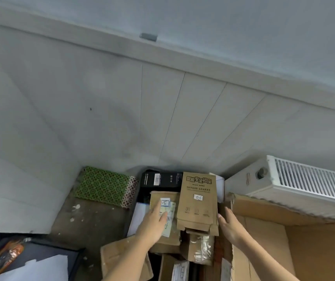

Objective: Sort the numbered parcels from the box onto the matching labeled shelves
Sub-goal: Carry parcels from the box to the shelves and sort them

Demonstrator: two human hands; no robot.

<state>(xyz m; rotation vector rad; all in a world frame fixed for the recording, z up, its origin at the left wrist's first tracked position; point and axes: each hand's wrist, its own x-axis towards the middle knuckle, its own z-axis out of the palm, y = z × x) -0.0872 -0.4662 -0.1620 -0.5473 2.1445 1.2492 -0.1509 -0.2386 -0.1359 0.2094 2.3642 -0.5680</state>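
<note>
Down low, both of my hands are out over the heap of parcels. My left hand (155, 222) lies flat, fingers straight, on top of a brown parcel (163, 201) whose white label reads 15 — the label sits right at my fingertips, partly under them. My right hand (229, 224) is relaxed too, fingers straight and gripping nothing; its fingertips come right up to the right edge of the taller brown carton (198, 201) marked 06, though I cannot tell whether they touch it. That carton stands between my two hands, its lower flap hanging loose just beside my right thumb.

Beyond my left fingertips lies a black box (160, 179) with a barcode, and further left a green patterned mat (103, 185) against the wall. Beneath my wrists more parcels crowd together, one wrapped in clear tape (201, 248). To the right of my right hand opens the big cardboard box (264, 224), its torn wall close along my forearm; beyond it sits a white radiator (304, 179). To my left the bare floor (89, 218) gives open room.
</note>
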